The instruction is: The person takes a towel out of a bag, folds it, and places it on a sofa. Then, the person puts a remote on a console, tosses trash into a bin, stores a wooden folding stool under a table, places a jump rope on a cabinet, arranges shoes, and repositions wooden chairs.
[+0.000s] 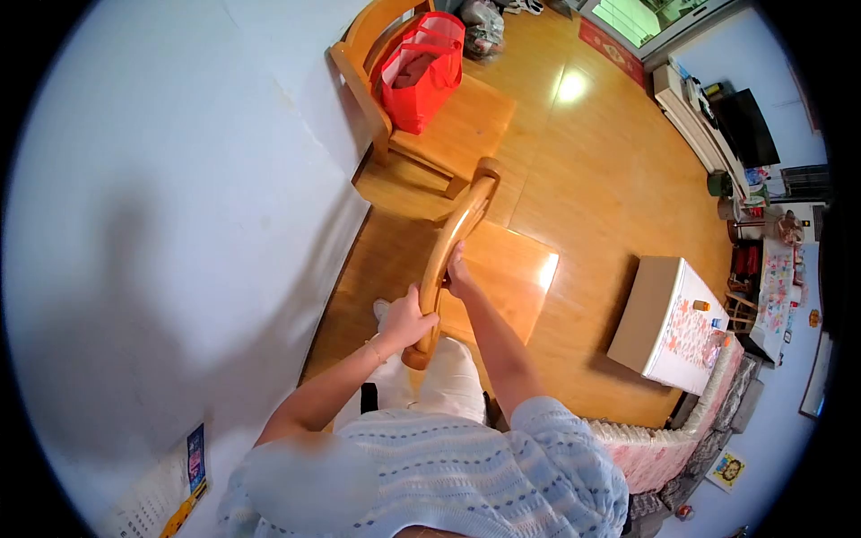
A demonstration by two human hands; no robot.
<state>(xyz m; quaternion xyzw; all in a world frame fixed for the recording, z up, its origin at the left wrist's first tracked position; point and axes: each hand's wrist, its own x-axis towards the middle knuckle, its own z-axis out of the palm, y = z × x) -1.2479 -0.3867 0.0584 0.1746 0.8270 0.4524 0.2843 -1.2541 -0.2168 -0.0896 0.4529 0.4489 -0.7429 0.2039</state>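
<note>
A light wooden chair (pixel 460 218) stands right in front of me, its curved backrest towards my body and its seat (pixel 511 273) beyond. My left hand (pixel 411 321) is closed around the near part of the backrest's top rail. Farther along the same rail, my right hand (pixel 459 272) grips it from the inner side, with some fingers hidden behind the wood. The chair's legs are mostly out of sight.
Ahead by the white wall (pixel 179 179), another wooden chair (pixel 475 112) carries a red bag (pixel 421 85). A plastic bag (pixel 483 29) lies behind it. To the right are a low white table (pixel 668 323), a covered sofa (pixel 646 448) and a television (pixel 752 130).
</note>
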